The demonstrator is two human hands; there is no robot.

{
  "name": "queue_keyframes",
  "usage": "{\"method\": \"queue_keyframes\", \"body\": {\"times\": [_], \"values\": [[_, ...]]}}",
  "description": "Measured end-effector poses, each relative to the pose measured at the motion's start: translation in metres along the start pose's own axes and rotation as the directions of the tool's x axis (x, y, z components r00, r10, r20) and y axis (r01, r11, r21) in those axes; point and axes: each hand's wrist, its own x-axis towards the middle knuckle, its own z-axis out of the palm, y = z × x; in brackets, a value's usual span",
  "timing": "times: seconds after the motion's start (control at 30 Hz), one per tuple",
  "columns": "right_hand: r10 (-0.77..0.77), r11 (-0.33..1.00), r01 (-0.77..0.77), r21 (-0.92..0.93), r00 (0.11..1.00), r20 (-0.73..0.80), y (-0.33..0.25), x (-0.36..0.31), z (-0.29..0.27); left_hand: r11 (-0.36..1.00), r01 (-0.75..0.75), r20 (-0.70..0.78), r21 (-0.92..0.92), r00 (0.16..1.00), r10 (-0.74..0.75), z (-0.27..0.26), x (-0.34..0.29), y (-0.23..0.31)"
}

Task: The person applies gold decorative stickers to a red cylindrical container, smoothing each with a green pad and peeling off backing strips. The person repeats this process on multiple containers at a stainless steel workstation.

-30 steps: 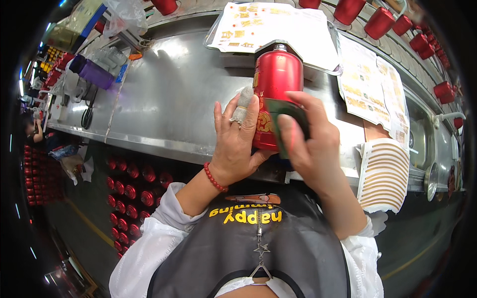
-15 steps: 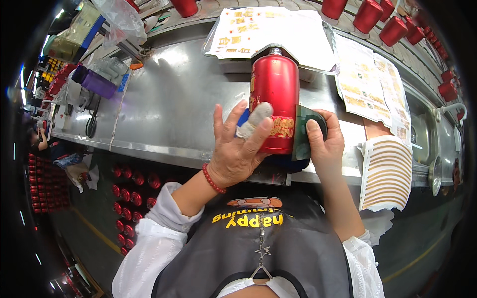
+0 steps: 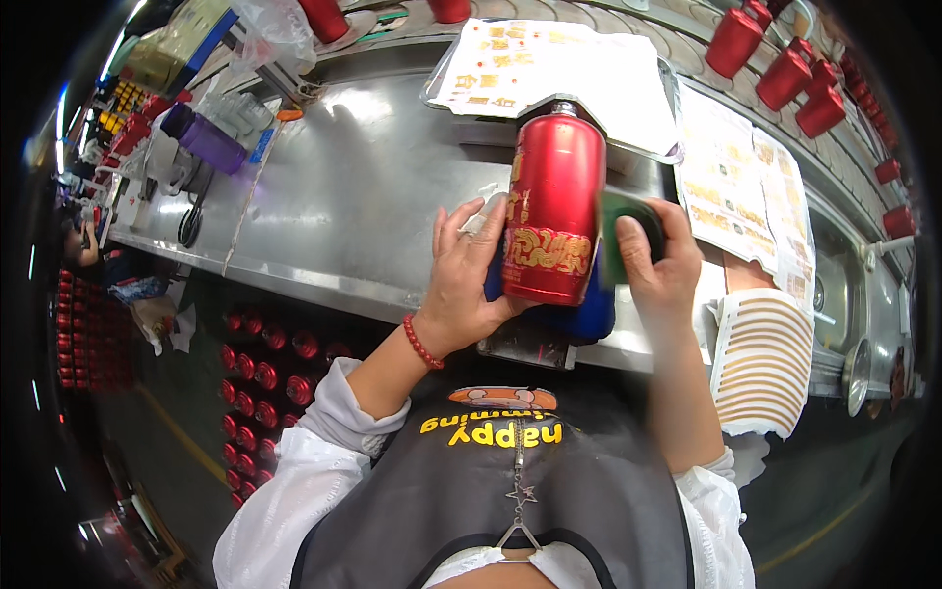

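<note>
A red bottle with a silver neck lies with its base toward me, a gold patterned band facing up near that base. My left hand, with a red bead bracelet, holds its left side, fingers along the wall and thumb by the base. A pale cover on one finger is partly hidden. In my right hand is a flat green scraper, gripped by its dark edge and blurred. It stands just right of the bottle; whether they touch I cannot tell. A blue pad shows under the base.
Sheets of gold decals lie on a tray behind the bottle, with more sheets to the right. A striped sheet hangs over the steel table's front edge. Red bottles stand on the far conveyor; a purple bottle is far left.
The bottle has turned, bringing the gold band round to the top. My left fingers have moved from over it to its left side. The scraper has shifted off the bottle's right side.
</note>
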Motion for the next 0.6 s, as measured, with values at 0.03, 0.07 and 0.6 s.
{"method": "queue_keyframes", "body": {"times": [0.03, 0.07, 0.6], "values": [[-0.427, 0.853, 0.409, -0.325, 0.904, 0.016, 0.011, 0.007, -0.004, 0.997, -0.027, 0.007, 0.075, 1.000, 0.027, -0.003, 0.001, 0.004], [-0.578, 0.722, 0.577, -0.383, 0.806, 0.127, 0.006, 0.005, -0.006, 0.987, -0.054, 0.018, 0.150, 0.998, 0.052, -0.008, 0.003, 0.009], [-0.590, 0.693, 0.676, -0.250, 0.732, 0.341, -0.021, -0.002, -0.006, 0.986, -0.035, -0.022, 0.164, 0.999, 0.039, -0.005, 0.006, 0.010]]}}
